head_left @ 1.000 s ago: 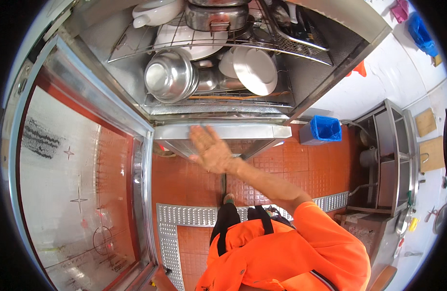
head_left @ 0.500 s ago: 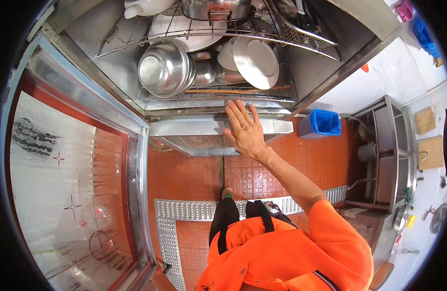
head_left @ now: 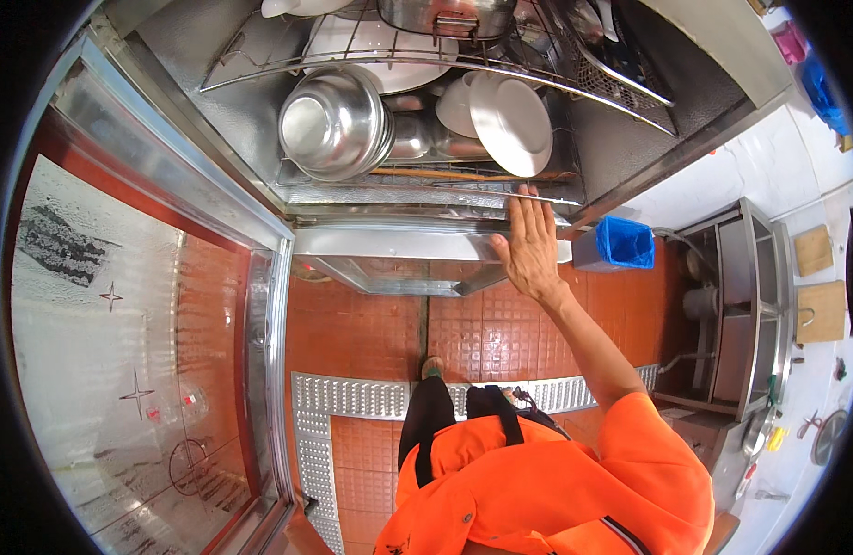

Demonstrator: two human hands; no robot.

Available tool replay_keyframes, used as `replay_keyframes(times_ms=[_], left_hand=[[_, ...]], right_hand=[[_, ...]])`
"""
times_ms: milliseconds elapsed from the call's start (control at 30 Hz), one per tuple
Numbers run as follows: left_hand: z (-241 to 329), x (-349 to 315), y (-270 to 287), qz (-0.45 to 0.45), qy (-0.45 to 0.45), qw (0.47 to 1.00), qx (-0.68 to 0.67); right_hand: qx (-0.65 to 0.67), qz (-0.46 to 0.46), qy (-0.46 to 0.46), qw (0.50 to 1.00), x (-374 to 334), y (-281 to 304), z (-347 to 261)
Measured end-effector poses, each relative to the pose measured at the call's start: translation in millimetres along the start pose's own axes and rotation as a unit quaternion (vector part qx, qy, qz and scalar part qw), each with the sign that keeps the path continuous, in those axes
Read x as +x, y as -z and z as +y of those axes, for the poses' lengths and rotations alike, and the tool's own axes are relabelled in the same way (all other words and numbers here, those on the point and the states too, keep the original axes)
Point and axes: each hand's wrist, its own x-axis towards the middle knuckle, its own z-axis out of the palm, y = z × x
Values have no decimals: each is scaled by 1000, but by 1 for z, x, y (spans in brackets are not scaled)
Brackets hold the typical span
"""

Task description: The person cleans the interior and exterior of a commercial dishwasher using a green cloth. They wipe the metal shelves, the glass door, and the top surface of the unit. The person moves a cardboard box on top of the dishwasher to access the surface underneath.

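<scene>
My right hand (head_left: pixel 534 259) reaches up to the front edge of an open metal dish cabinet, its fingers stretched out and palm down. The fingertips are at the front of the lower wire rack (head_left: pixel 426 176), by a thin bright wire or rod; whether they touch it I cannot tell. Just beyond them a white plate (head_left: pixel 514 125) leans on its edge beside a white cup or bowl (head_left: pixel 456 104). Farther left lies a tilted stack of steel bowls (head_left: pixel 325 129). Below the hand runs a metal-framed glass panel (head_left: pixel 380 242). My left hand is out of view.
An upper wire shelf (head_left: pixel 389 63) carries a steel pot (head_left: pixel 445 14) and a large white dish (head_left: pixel 352 42). The glass door (head_left: pixel 278 277) stands open at left. At right are a bin with a blue liner (head_left: pixel 622 242) and a metal stand (head_left: pixel 745 305). Red tiles (head_left: pixel 352 342) cover the floor.
My right hand has slid to the right along the cabinet's front edge, from the middle to below the white plate. The whole view has shifted slightly.
</scene>
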Motion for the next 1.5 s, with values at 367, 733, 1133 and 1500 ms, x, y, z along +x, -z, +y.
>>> replay_keyframes(times_ms=[367, 733, 1133, 1500], left_hand=[[-17, -6, 9, 13, -37, 999, 22], [-26, -34, 19, 3, -32, 999, 31], [-33, -40, 26, -11, -37, 996, 77], [-32, -33, 28, 4, -49, 995, 87]], right_hand=[[97, -145, 165, 971, 107, -32, -191], [-7, 52, 18, 998, 49, -24, -38], [106, -176, -18, 979, 141, -37, -176], [97, -121, 170, 973, 129, -38, -175]])
